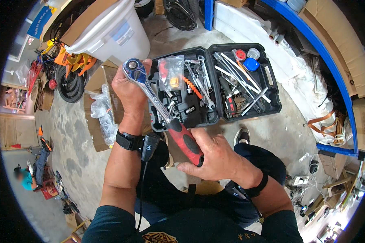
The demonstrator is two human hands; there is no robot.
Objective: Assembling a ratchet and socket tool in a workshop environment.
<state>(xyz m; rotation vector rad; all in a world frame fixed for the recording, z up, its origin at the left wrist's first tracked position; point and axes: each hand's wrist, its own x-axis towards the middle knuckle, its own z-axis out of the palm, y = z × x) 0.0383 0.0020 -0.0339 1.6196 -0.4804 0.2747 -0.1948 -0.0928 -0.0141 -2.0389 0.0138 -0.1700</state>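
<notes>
On the floor at about one o'clock from the wearer, an open black tool case (275, 87) lies with both halves spread flat, and in front of it, held up in the air, is the ratchet wrench (161, 108). From where I stand its round head points to eleven o'clock and its red-and-black grip runs down toward five. The left hand (127, 91) is up by the head, its fingers curled behind the tool; they are partly hidden, so how tightly they clasp it I can't quite judge. The right hand (217, 158) grasps the end of the grip between thumb and fingers. In the case's nearer-to-eleven half sit a clear bag (166, 69), spanners (207, 77) and an orange flexible rod (192, 88); the other half holds pale strips (239, 73) and a blue round piece (251, 64). A white tub (136, 40) stands at eleven o'clock, a cardboard box (94, 139) near ten, a black hose coil (61, 87) beyond it, and white sheeting (288, 69) lies at two.
</notes>
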